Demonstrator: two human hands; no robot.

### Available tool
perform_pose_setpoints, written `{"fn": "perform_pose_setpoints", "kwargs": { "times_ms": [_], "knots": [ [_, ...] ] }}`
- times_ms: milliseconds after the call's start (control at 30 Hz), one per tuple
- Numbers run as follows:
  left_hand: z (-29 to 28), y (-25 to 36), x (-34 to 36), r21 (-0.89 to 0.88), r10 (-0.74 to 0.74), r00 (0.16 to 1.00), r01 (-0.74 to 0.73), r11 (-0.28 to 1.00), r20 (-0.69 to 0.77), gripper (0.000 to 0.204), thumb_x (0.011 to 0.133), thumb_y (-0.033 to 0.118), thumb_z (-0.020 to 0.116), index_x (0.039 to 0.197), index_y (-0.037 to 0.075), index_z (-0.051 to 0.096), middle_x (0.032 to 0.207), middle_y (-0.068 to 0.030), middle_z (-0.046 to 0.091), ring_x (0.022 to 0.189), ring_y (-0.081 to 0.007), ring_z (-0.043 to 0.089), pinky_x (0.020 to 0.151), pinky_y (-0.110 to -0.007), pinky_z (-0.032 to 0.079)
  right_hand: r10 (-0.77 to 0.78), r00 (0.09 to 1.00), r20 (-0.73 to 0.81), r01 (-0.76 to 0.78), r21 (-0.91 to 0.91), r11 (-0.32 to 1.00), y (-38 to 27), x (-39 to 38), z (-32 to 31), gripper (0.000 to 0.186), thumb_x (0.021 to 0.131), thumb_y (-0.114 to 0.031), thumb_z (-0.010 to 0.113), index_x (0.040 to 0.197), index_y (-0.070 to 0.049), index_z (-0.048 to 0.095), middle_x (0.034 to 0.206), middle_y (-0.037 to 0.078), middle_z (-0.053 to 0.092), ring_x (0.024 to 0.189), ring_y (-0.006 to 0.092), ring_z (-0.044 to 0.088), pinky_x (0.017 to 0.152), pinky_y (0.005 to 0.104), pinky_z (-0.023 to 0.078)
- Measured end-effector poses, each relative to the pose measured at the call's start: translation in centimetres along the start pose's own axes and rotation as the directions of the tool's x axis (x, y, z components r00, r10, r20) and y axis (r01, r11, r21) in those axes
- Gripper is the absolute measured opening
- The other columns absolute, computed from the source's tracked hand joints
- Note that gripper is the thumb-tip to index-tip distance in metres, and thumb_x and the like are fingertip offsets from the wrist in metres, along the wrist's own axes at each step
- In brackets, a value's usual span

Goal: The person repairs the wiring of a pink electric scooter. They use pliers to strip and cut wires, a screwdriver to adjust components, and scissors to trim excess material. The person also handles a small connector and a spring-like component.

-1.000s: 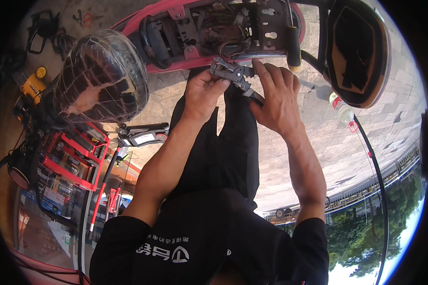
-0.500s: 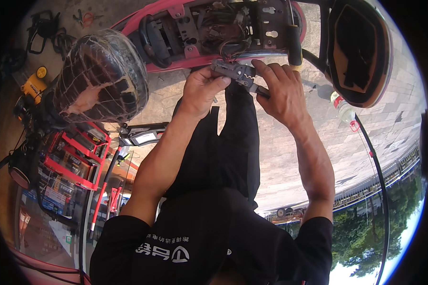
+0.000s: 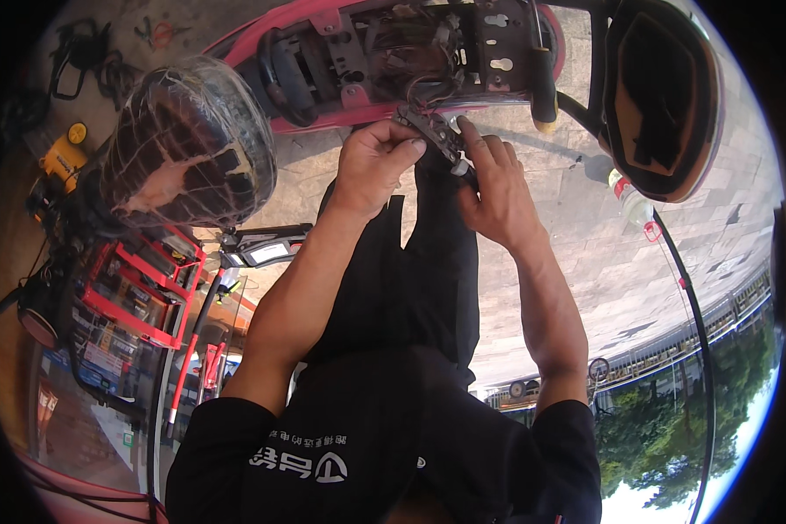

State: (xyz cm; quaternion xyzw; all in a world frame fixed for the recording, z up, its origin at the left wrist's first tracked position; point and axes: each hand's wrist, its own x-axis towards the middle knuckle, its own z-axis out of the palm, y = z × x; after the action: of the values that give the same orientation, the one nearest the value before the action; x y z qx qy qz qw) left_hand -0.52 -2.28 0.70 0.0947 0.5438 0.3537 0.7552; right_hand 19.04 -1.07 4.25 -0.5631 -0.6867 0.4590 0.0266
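Left hand (image 3: 375,162): thumb and bent fingers pinch at head of metal pliers (image 3: 432,131); cannot tell whether wire lies between. Right hand (image 3: 502,192): fingers curled around handles. Pliers just near side of pink scooter body (image 3: 310,118), wiring (image 3: 432,87) exposed.

The pliers (image 3: 430,129) are dark grey and the scooter shell (image 3: 327,117) pink. The shirt (image 3: 410,406) is black with white print.

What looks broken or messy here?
The plastic-wrapped seat on the left looks damaged: its dark cover has a ragged pale patch, as if worn through. Also, the wires look messy, lying tangled and uncovered inside the pink scooter.
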Motion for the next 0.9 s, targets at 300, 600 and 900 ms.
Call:
{"fn": "perform_pose_setpoints", "kwargs": {
  "times_ms": [300,600,900],
  "knots": [
    [0.0,0.3,0.3,-0.003,-0.010,1.000,0.010,1.000,-0.002,0.009,0.087,0.000,0.064,0.096,0.001,0.066,0.086,-0.0017,0.064,0.076,-0.0080,0.056,0.071,-0.023,0.046,-0.074,0.997,-0.008,0.074,0.096,0.993,0.1,-0.1,0.4,0.062,0.082,-0.005,0.063,0.137,-0.030,0.047,0.122,0.018,0.055,0.095,0.0410,0.062,0.070,0.0465,0.055],
    [-0.7,-0.5,0.2,-0.087,0.021,0.999,-0.018,0.996,0.030,0.013,0.087,-0.003,0.061,0.097,0.001,0.066,0.089,-0.0025,0.065,0.078,-0.0086,0.055,0.072,-0.024,0.044,-0.266,0.962,-0.054,0.254,-0.164,0.953,0.8,0.5,-0.8,0.071,0.075,-0.009,0.069,0.138,-0.031,0.046,0.133,0.013,0.050,0.106,0.0317,0.055,0.088,0.0456,0.042],
    [-1.1,-1.1,-0.1,-0.220,0.024,0.997,-0.006,0.976,0.079,0.015,0.088,-0.003,0.059,0.099,0.004,0.066,0.093,-0.0034,0.066,0.079,-0.0112,0.056,0.072,-0.027,0.045,-0.248,0.968,-0.034,0.238,-0.192,0.952,0.7,0.8,-1.5,0.085,0.067,-0.009,0.073,0.144,-0.013,0.039,0.130,0.011,0.051,0.108,0.0300,0.052,0.092,0.0442,0.038]
  ]
}}
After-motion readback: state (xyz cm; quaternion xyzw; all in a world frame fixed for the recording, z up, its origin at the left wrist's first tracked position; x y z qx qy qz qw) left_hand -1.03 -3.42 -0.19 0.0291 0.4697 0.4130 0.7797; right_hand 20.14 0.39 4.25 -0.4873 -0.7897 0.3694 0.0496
